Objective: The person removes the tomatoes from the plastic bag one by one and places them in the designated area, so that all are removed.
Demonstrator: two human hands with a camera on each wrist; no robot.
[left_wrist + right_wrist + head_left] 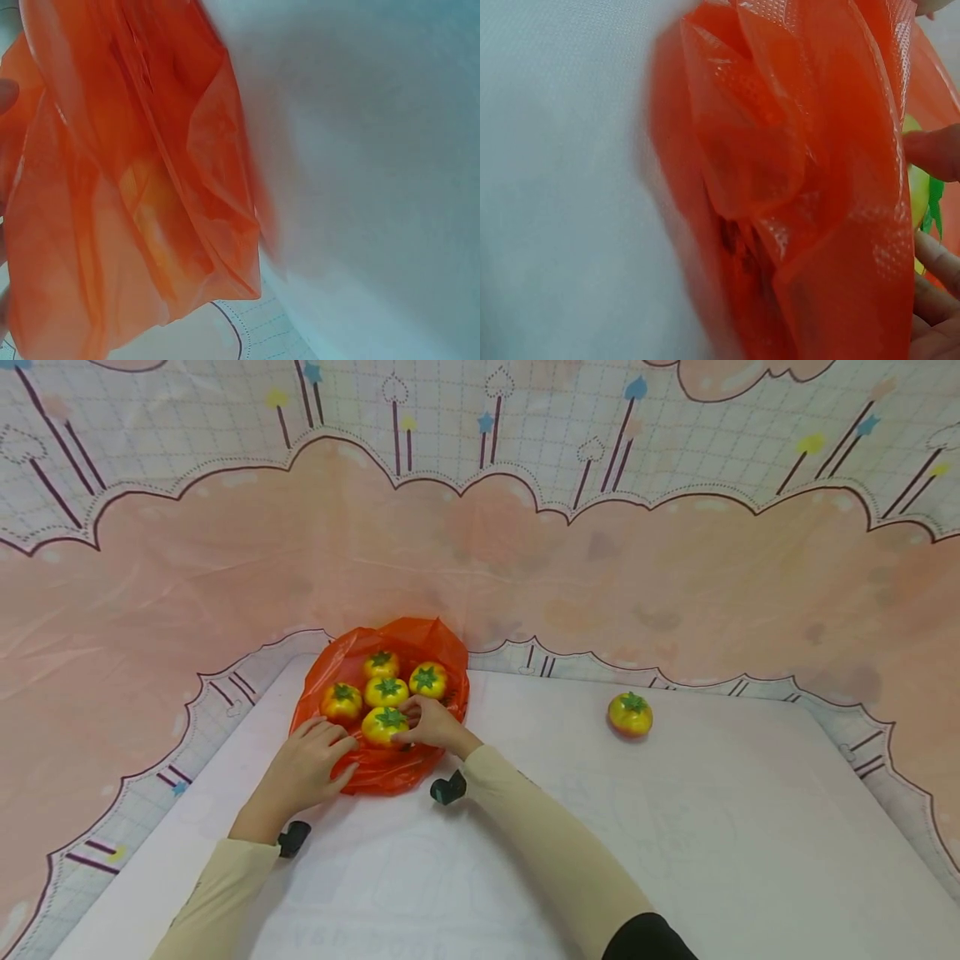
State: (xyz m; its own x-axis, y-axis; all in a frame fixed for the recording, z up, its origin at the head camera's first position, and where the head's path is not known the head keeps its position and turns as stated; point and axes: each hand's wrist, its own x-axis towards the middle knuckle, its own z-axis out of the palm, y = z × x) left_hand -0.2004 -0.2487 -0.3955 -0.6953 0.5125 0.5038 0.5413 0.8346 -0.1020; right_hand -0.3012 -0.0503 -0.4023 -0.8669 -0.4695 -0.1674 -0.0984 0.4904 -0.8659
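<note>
An orange-red plastic bag (401, 777) lies spread open with several yellow-and-red tomatoes (386, 692) in it, each with a green star-shaped leaf top. My right hand (435, 727) reaches in from the right and pinches the nearest tomato (380, 727) between thumb and fingers. In the right wrist view, that tomato (917, 199) shows only partly behind the bag wall (840, 225). At the bag's near left edge, my left hand (303, 768) holds the plastic with curled fingers. The left wrist view shows the bag's side (150, 202), a yellowish shape showing through it.
One more tomato (630, 715) sits apart on the white table (720, 827), right of the bag. Behind the table hangs a peach-and-white patterned cloth (540, 560). Black wrist devices (448, 787) sit under both forearms.
</note>
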